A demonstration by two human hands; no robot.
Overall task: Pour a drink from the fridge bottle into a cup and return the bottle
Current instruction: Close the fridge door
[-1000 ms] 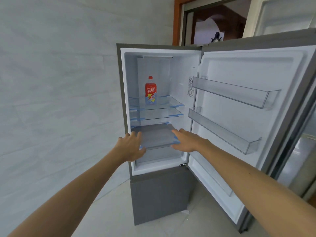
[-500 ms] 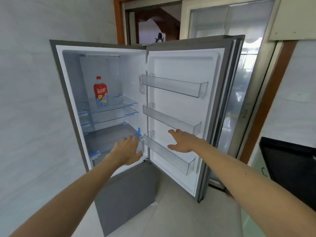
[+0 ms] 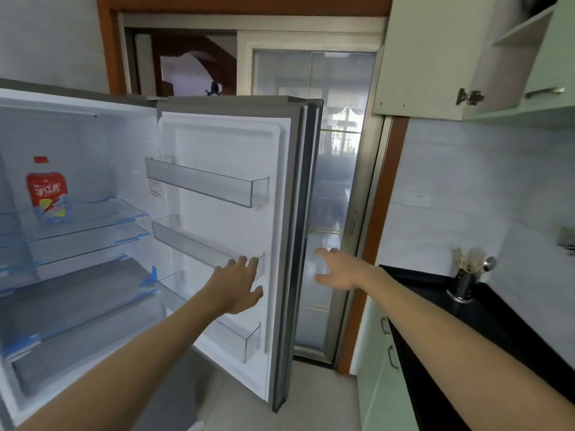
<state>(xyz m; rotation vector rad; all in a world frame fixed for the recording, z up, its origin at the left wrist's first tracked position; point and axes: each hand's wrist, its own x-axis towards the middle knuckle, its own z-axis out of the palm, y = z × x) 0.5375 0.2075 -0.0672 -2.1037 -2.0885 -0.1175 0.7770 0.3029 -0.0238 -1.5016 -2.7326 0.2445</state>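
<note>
Two bare hands out in front, neither holding anything. Left hand [image 3: 236, 287]: fingers spread, thumb out, in front of the middle door bin [image 3: 199, 247]; contact with its rim not clear. Right hand [image 3: 339, 272]: fingers loosely spread, in open air just right of the fridge door [image 3: 224, 144] edge, before the sliding glass door [image 3: 336, 181]. Bottle [image 3: 48, 191]: red cap, red and blue label, upright on the top glass shelf [image 3: 102, 213] inside the fridge [image 3: 77, 101], far left, well apart from both hands. Below it a second glass shelf [image 3: 93, 241], then a grey drawer cover [image 3: 77, 293] with blue tape at the corners. Door wide open to the right, its outer edge near the glass door; upper bin [image 3: 205, 185] and lower bin [image 3: 249, 340] on its inner face. Right side: black counter [image 3: 497, 325] along a pale tiled wall [image 3: 466, 181], metal utensil holder [image 3: 463, 284] on it near the wall, pale green base cabinets [image 3: 376, 393] beneath, wall cabinet [image 3: 435, 57] overhead with one door open. Light floor [image 3: 314, 396]: a narrow strip between door edge and cabinets. Counter edge close by the right forearm.
</note>
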